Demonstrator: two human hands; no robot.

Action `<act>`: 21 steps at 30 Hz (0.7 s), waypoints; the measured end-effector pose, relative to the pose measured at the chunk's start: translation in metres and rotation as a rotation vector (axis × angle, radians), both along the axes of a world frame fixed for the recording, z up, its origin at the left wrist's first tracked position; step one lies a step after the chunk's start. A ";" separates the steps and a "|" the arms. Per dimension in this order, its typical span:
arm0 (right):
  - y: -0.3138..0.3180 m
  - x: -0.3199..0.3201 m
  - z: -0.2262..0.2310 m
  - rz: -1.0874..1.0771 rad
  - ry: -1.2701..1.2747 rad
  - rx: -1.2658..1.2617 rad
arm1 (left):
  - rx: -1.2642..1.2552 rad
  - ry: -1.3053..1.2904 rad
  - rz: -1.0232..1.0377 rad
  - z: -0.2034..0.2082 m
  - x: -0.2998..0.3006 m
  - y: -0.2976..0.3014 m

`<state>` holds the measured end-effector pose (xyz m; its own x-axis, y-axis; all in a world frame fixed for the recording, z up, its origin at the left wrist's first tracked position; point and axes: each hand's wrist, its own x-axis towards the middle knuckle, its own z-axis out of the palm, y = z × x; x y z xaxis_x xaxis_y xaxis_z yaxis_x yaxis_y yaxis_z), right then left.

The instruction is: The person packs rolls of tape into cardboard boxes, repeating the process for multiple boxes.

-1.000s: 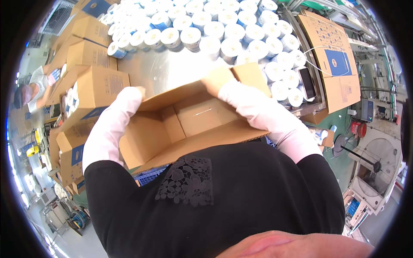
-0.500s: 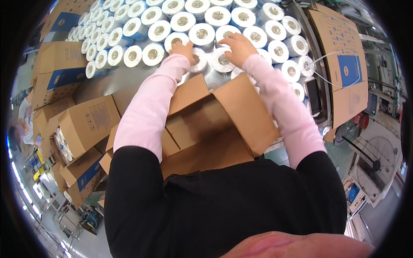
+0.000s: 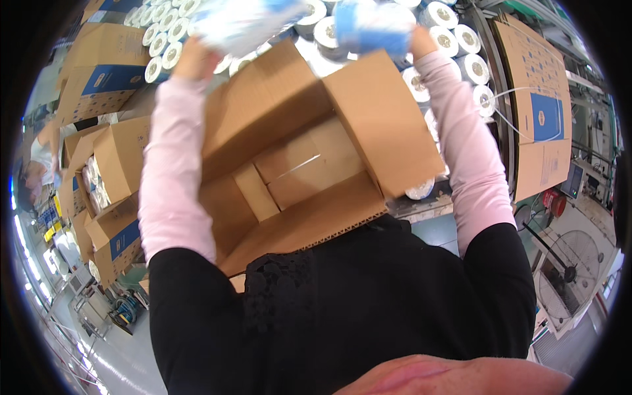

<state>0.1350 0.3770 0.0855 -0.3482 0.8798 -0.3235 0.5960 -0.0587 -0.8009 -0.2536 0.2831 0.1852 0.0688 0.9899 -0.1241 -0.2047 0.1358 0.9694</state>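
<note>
My left hand (image 3: 196,59) grips white-and-blue wrapped paper rolls (image 3: 247,25); motion smears them, so I cannot tell how many there are. On the other side, my right hand (image 3: 422,43) is closed on a blue-and-white wrapped paper roll (image 3: 374,27), lying on its side in the air. Both loads are above the far edge of an open cardboard box (image 3: 388,125). The box is tilted in front of my body with its flaps spread, and its bare inner bottom shows. Behind it, more paper rolls (image 3: 329,33) stand on end.
At the left stand several cartons, including a tall open one (image 3: 105,79) and one with wrapped goods inside (image 3: 122,161). A flattened carton (image 3: 533,112) leans along the right side, by a white strap. Farther right is a large fan (image 3: 571,273). Another person (image 3: 43,155) is at the far left.
Both hands have gone from resting on the standing rolls to holding rolls lifted off the table. My hands have spread apart, and the box now shows more of its inside.
</note>
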 end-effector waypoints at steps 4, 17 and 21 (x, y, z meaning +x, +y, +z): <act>-0.052 -0.024 0.160 0.344 0.291 0.098 | -0.153 -0.033 -0.156 0.102 0.002 -0.110; -0.259 -0.082 0.111 1.144 -0.452 0.399 | 0.417 1.330 -0.569 -0.061 0.128 -0.237; -0.218 -0.074 0.151 0.477 -0.230 0.971 | 0.131 1.426 -0.787 -0.105 0.151 -0.238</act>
